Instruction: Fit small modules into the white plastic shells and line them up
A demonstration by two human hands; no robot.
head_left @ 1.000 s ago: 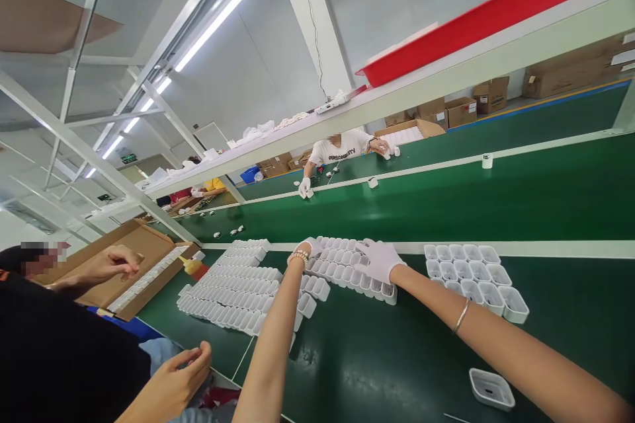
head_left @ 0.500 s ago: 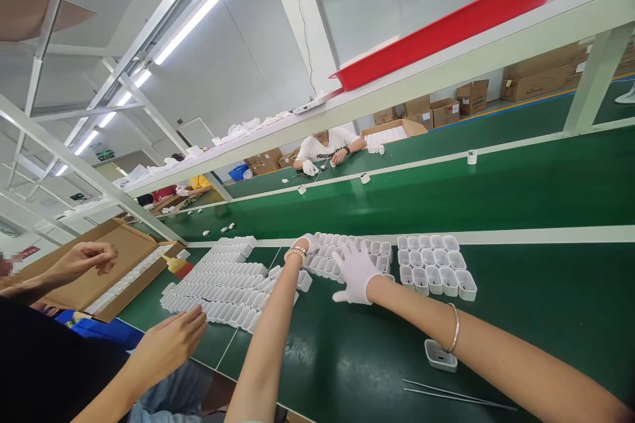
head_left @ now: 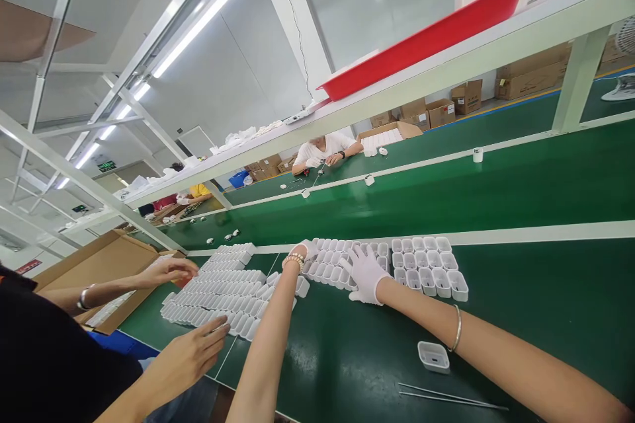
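My left hand (head_left: 306, 250), in a white glove with a bead bracelet at the wrist, rests at the left end of a block of small white open cases (head_left: 331, 263) on the green belt. Its fingers are hidden among the cases. My right hand (head_left: 364, 272), also gloved, lies flat with its fingers spread on the near right edge of the same block. A second block of white cases (head_left: 429, 264) sits just to the right, almost touching the first. One loose white case (head_left: 433, 355) lies nearer me, under my right forearm.
A large field of white cases (head_left: 218, 291) lies to the left. A co-worker's hands (head_left: 196, 347) (head_left: 167, 271) reach toward it beside a cardboard box (head_left: 99, 258). Thin tweezers (head_left: 451, 396) lie near the front edge. Another person (head_left: 322, 149) works across the belt under a shelf with a red tray (head_left: 426, 39).
The gap between the two blocks of cases has closed. My right hand drew back toward me and now lies on the block's near edge. The co-worker's upper hand dropped to the table.
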